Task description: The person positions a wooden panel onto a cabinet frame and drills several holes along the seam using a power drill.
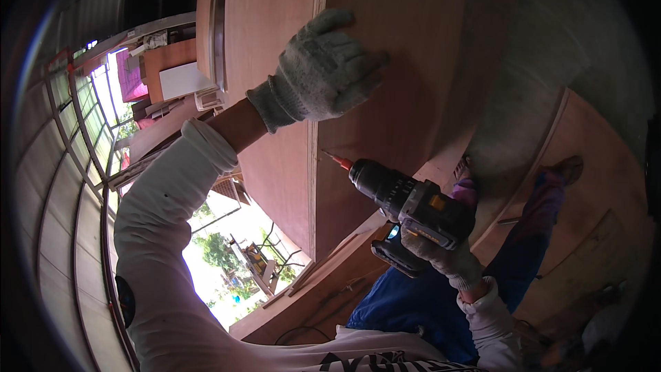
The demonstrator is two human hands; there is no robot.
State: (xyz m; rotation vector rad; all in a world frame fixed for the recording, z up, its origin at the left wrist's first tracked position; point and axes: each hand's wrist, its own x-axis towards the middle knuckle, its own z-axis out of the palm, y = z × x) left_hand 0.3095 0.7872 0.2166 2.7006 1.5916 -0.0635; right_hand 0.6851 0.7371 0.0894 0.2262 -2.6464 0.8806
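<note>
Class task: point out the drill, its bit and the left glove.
Drill [412, 203]: head view, on its dark body.
Bit [340, 160]: head view, on its red part.
Left glove [318, 72]: head view, on its grey middle.

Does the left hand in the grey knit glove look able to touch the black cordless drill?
Probably yes: the left hand seems empty, and nothing visible stands between it and the drill, which the gloved right hand holds.
</note>
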